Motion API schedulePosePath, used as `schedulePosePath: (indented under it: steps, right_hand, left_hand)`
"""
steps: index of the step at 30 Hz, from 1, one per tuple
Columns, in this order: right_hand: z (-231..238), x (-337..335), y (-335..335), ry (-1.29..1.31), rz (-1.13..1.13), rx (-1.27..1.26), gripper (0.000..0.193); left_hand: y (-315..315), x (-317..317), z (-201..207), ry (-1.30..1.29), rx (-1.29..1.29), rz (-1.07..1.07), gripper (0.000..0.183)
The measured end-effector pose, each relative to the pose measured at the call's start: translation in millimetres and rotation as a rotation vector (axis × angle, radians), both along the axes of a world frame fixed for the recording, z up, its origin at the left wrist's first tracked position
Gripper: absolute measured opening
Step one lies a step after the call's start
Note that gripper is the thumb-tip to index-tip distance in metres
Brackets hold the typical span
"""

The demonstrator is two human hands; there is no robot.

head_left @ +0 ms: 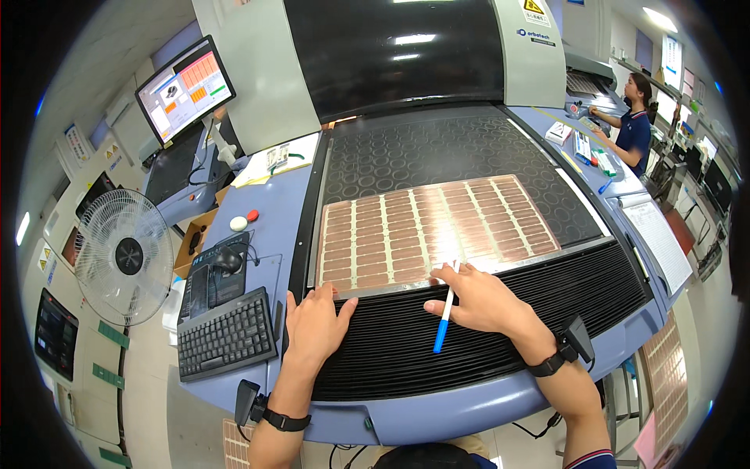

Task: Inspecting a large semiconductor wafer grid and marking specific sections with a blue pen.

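Copper-coloured and gridded, a panel (pixel 430 227) is lying flat on the dark, ring-patterned bed (pixel 406 152) of a blue machine (pixel 484 406), its near edge running along a black ribbed strip (pixel 469 344). The worker's right hand (pixel 480 298) is gripping a white pen (pixel 448 305) between thumb and fingers at that edge, the blue end pointing back toward the worker. The left hand (pixel 316 324) is holding nothing, its fingers spreading open at the panel's near left corner; whether the fingertips are touching it cannot be told. Black bands (pixel 286 422) are circling both wrists.

At left, a keyboard (pixel 226 332) is sitting in front of a mouse (pixel 228 260), with a red button (pixel 252 215) and a white button (pixel 238 223) showing beyond. A fan (pixel 125 256) is standing farther left, and a monitor (pixel 186 90) is glowing above. At right, a sheet (pixel 660 242) is lying on the machine's side, while a co-worker (pixel 634 141) in dark blue is facing another bench.
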State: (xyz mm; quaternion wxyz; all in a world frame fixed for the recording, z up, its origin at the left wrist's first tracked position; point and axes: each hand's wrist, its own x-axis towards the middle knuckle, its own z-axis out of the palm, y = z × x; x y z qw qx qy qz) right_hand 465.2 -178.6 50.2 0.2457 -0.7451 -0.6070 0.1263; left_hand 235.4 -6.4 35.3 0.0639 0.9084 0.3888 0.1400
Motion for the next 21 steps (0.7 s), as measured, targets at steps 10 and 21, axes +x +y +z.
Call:
schedulePosePath:
  steps: [10,21]
  right_hand:
    - [-12.2,7.6,-4.3,0.045,-0.006,0.042,0.057]
    - [-39.7,17.2,0.4,-0.137,0.092,0.177,0.051]
  left_hand:
    - [-34.8,-45.7,33.9,-0.114,-0.01,0.015,0.056]
    - [8.9,-214.5,-3.1,0.028,0.201,0.573,0.053]
